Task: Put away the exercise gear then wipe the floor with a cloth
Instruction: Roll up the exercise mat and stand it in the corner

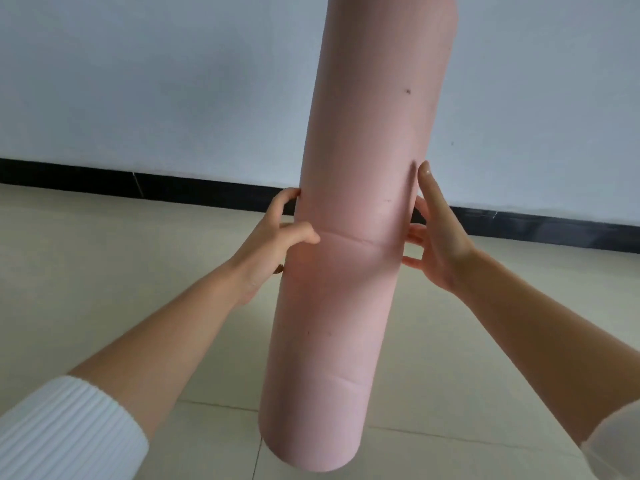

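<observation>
A rolled pink exercise mat [360,168] is held nearly upright in the middle of the head view, its top running out of the frame and its lower end hanging above the floor. My left hand [277,233] grips its left side, thumb across the front and fingers curled behind. On the mat's right side, my right hand [433,233] presses with straight, spread fingers. Both hands sit at about the roll's mid-height.
Beige floor tiles [104,271] stretch below. A pale wall [156,81] with a black skirting board [207,192] stands close behind the mat. White sleeves show at both lower corners.
</observation>
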A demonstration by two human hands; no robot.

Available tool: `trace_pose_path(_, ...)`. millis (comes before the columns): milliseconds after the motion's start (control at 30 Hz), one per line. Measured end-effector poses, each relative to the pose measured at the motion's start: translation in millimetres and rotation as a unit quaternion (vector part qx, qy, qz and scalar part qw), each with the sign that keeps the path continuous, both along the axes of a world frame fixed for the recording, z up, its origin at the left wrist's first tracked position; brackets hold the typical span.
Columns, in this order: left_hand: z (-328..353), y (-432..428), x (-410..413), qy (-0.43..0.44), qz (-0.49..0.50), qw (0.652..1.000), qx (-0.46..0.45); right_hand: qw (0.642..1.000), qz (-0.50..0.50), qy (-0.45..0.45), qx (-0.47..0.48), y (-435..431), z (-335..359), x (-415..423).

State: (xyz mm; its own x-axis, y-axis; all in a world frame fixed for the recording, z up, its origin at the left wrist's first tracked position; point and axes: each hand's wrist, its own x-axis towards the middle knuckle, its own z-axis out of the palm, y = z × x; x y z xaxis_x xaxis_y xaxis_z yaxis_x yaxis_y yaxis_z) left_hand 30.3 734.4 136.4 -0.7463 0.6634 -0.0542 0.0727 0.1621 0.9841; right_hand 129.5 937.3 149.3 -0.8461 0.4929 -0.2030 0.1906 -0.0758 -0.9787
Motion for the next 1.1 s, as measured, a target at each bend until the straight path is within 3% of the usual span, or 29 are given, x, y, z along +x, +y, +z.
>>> trace_pose_path(167, 25.2, 70.0, 15.3, -0.023, 0.013, 0.999, 0.019, 0.999, -0.036, 0.012, 0.004, 64.6, 33.4, 35.8)
trace_pose_path(300, 39.8, 119.9, 28.0, 0.015, 0.065, 0.998, -0.004, 0.998, -0.065, -0.016, 0.005, 107.6, 45.8, 56.3)
trace_pose_path(433, 53.6, 136.6, 37.5, -0.028, 0.066, 0.997, -0.023, 0.998, -0.06, -0.02, -0.029, 130.5, 62.0, 72.8)
trace_pose_path(567, 100.5, 141.0, 42.0, -0.005, 0.082, 0.996, 0.028, 0.998, -0.051, 0.019, -0.043, 139.6, 105.2, 70.8)
trace_pose_path(700, 167.3, 143.7, 36.9, -0.175, 0.07, 0.982, -0.004, 0.997, -0.029, -0.055, -0.043, 139.5, 168.8, 57.7)
trace_pose_path(800, 213.1, 145.0, 30.4, -0.293, 0.165, 0.942, 0.002, 0.99, 0.012, -0.133, -0.054, 146.1, 213.7, 52.0)
trace_pose_path(900, 257.2, 154.2, 30.0, -0.3, 0.187, 0.934, -0.055, 0.98, 0.052, -0.16, -0.104, 154.1, 254.9, 44.8)
trace_pose_path(1100, 302.3, 163.6, 30.2, -0.274, 0.149, 0.935, -0.169, 0.974, 0.076, -0.211, 0.015, 141.3, 289.1, 27.7)
